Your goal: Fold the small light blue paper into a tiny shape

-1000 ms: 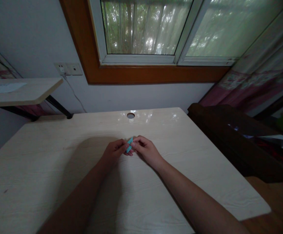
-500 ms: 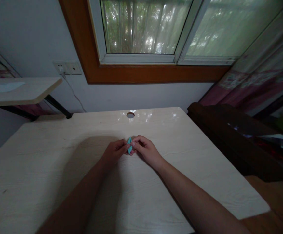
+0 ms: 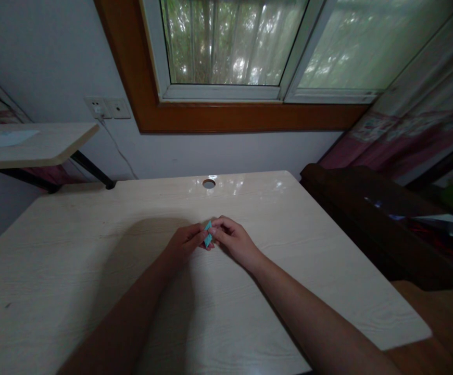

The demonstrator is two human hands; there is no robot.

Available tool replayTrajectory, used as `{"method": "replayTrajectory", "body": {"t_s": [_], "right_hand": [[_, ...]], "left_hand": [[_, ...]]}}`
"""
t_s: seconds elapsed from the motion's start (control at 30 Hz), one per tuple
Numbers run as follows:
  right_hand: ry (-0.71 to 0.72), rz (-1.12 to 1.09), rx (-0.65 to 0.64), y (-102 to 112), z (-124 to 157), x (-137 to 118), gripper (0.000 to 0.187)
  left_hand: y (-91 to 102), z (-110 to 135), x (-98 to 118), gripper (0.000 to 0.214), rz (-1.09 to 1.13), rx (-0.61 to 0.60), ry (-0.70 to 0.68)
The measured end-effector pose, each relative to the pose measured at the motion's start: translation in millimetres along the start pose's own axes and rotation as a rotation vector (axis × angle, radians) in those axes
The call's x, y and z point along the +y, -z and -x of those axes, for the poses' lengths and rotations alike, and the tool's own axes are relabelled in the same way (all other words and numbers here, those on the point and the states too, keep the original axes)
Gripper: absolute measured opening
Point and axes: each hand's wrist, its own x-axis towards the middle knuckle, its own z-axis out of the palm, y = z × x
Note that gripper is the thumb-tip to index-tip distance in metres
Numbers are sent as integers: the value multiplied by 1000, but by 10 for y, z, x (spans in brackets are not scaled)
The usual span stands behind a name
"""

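Note:
A small turquoise piece of folded paper, pointed at its upper and lower ends, is held between my two hands over the middle of the desk. My left hand pinches its left side, thumb on top. From the right, my right hand grips it with thumb and fingertips. The fingers beneath the paper are partly hidden, and the paper's finer folds are too small to make out.
The pale wood-grain desk carries a round cable hole near its back edge. A raised shelf on black legs stands at the left. Dark wooden furniture adjoins the right side, below a curtain.
The turquoise paper looks slightly narrower between the fingertips, with the hands shifted only very slightly. Both hands keep their hold.

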Motion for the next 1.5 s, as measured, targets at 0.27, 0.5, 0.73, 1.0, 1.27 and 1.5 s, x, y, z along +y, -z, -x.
{"method": "replayTrajectory", "body": {"t_s": [0.27,0.5,0.73,1.0,1.27,1.5], "right_hand": [[-13,-52,-30,8,-12,55,25],[31,-88,-57,-16,-11,64,23],[30,8,-37,-18,16,0,21],[37,117,30,-15,29,-66,23],[-3,85,-7,31,15,-42,26],[-45,40,-40,57,1,-19,27]], "left_hand": [[-3,13,19,28,-71,-8,-7],[-8,3,52,29,-112,-6,49],[26,1,-4,28,-136,-52,19],[26,3,-12,29,-98,-57,41],[28,-2,-18,30,32,-49,89],[31,-6,14,30,133,-41,94]]}}
